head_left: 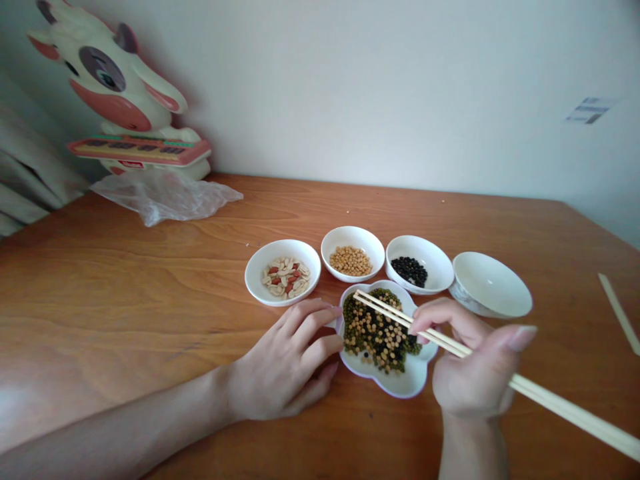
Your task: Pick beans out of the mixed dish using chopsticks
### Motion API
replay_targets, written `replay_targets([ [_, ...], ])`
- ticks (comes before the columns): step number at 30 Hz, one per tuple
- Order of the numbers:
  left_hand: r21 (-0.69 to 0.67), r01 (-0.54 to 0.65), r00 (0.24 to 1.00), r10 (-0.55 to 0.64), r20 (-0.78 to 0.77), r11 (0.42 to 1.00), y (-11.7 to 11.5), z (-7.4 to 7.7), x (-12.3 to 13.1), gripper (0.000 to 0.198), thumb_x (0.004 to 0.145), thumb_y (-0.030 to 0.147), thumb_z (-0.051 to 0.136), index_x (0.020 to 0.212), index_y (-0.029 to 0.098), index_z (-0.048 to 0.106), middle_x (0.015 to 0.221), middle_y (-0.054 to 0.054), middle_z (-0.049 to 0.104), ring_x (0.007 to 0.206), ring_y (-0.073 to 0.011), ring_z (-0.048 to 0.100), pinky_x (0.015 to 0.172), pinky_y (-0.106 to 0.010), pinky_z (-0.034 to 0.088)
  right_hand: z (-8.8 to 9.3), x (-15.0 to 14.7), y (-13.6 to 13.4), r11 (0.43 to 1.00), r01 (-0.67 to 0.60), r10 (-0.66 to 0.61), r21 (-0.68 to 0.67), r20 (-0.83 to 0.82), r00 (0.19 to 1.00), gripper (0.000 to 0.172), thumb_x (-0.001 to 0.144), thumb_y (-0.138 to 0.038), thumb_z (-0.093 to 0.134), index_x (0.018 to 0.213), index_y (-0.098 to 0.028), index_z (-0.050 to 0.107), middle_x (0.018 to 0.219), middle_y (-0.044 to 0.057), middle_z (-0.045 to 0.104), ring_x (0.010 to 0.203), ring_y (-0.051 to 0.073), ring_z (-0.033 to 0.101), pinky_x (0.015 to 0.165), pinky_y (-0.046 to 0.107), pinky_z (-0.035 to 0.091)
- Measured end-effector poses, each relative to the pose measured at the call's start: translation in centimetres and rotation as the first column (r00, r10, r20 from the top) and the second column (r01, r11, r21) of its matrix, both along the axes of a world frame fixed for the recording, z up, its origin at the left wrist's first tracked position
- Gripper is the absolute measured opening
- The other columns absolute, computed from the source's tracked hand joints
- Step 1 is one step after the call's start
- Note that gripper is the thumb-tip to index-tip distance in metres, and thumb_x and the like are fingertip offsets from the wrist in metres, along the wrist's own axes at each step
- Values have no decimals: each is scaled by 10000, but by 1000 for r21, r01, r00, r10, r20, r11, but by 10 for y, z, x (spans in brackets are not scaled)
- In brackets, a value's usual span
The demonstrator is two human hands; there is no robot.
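Observation:
My left hand (295, 360) rests on the table with its fingers at the left rim of a flower-shaped dish (413, 380). The dish holds mixed green, yellow and black beans (383, 337). My right hand (473, 357) grips a pair of wooden chopsticks (555, 400), their tips over the upper left of the beans, close together. Nothing can be made out between the tips. Behind the dish stand a bowl of peanuts (286, 278), a bowl of yellow beans (350, 261), a bowl of black beans (410, 271) and an empty white bowl (493, 283).
A cow-shaped toy keyboard (145, 150) stands at the back left, with a crumpled clear plastic bag (167, 197) before it. A pale stick (619, 312) lies at the far right of the wooden table (125, 280). The wall rises behind.

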State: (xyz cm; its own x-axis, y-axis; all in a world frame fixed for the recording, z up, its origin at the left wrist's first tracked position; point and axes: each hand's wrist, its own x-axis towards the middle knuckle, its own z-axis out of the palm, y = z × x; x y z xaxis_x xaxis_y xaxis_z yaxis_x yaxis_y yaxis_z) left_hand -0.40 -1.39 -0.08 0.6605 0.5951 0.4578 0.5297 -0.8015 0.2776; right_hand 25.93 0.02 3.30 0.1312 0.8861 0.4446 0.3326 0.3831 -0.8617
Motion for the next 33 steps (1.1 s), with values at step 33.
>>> replay_targets([
  [33, 2, 7, 1000, -7, -8, 1000, 0, -2, -1, 367, 949, 158, 689, 1305, 169, 599, 1486, -181, 563, 1405, -357, 488, 1170, -573, 515, 5, -21, 6, 953, 294, -304, -81, -223, 926, 873, 1015, -828, 188, 651, -209, 683, 580, 63, 647, 536, 188, 550, 505, 322, 370],
])
